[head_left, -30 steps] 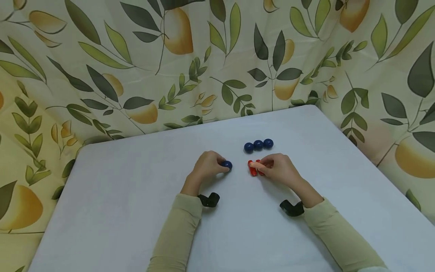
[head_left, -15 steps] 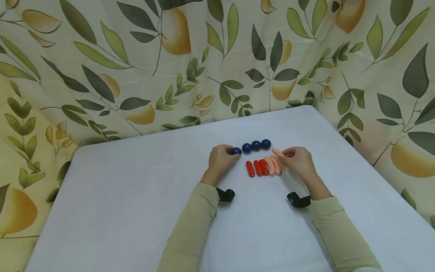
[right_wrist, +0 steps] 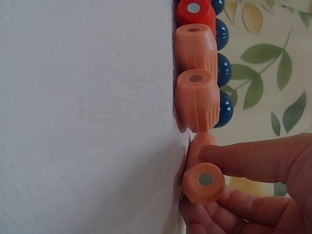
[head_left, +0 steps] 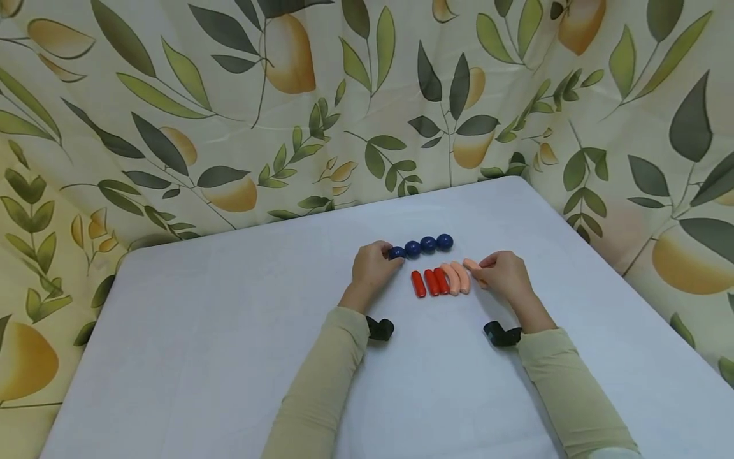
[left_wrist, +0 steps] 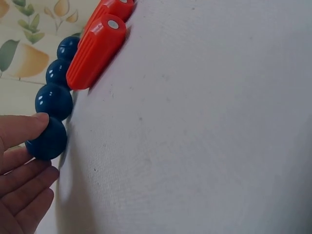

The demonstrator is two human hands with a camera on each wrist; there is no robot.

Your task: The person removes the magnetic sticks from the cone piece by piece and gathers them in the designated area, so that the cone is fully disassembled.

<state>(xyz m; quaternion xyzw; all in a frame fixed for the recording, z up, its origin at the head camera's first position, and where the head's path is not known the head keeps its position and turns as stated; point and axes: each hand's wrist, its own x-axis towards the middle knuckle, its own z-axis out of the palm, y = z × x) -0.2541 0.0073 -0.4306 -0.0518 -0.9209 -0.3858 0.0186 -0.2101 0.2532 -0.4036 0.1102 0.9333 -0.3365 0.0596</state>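
My left hand [head_left: 371,269] pinches a dark blue ball [left_wrist: 47,140] between thumb and fingers, at the left end of a row of similar blue balls [head_left: 428,245]. In the left wrist view the held ball touches its neighbour. My right hand [head_left: 507,275] holds a curved peach-coloured magnetic stick [right_wrist: 204,183] by thumb and fingers, low at the table. A metal disc shows in its end. To its left lie two more peach sticks [head_left: 459,278], then several straight red sticks [head_left: 432,282], side by side in front of the balls.
A white-covered table [head_left: 229,331] bears everything. Behind it hangs a cloth [head_left: 321,146] printed with leaves and fruit. Black wrist cameras [head_left: 502,334] stick out from both wrists, over the table.
My left hand has carried its blue ball right and away from me to the row's end. My right hand has moved right with its peach stick and lowered it beside the others.
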